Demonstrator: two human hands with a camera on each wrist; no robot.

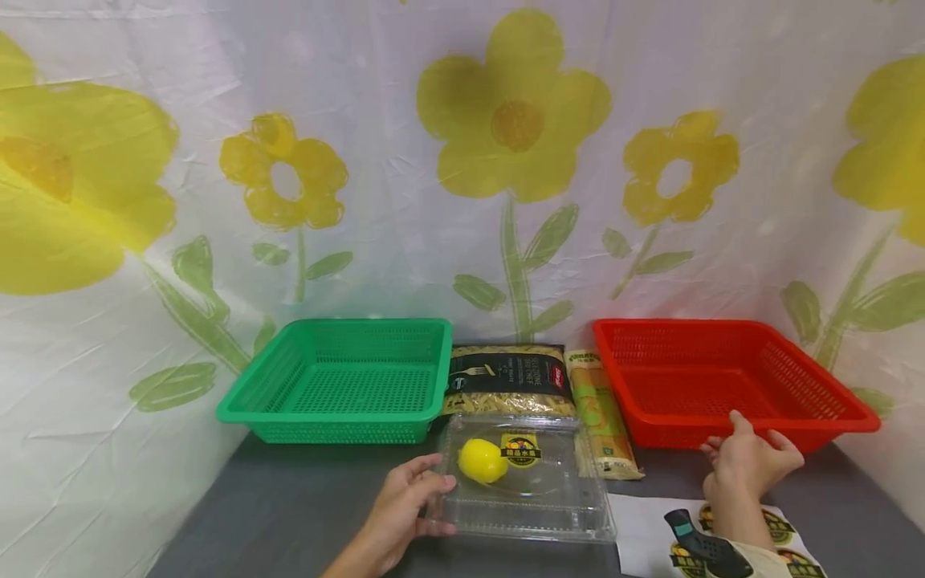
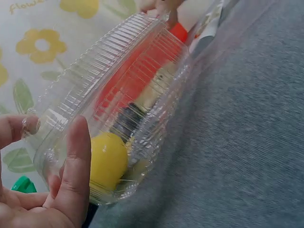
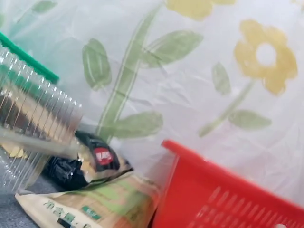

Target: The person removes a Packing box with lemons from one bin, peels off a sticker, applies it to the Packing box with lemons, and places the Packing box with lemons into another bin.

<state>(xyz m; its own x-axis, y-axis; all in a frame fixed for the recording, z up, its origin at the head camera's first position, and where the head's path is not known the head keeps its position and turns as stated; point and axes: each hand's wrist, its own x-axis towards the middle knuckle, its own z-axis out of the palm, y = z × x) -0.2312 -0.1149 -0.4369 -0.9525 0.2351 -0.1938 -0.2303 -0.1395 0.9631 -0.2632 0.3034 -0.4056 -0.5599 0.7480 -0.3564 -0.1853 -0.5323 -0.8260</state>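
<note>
A clear plastic clamshell box [image 1: 535, 502] with its lid down lies on the table, a yellow lemon [image 1: 482, 461] showing inside it at the left. A black-and-yellow round sticker [image 1: 521, 451] is on the lid beside the lemon. My left hand [image 1: 405, 506] grips the box's left side, thumb toward the lid; the left wrist view shows fingers [image 2: 78, 161] against the clear plastic. My right hand [image 1: 747, 461] hovers by the front rim of the red basket [image 1: 730, 425], fingers loosely bent and holding nothing. Below it lies a white sheet of stickers [image 1: 636, 530].
A green basket [image 1: 340, 419] stands at the back left. Between the baskets lie a black-labelled pasta bag [image 1: 506, 377] and a long yellow-green noodle packet [image 1: 603, 413]. A flowered cloth [image 1: 390, 201] hangs behind. A dark strap [image 1: 697, 542] is on my right wrist.
</note>
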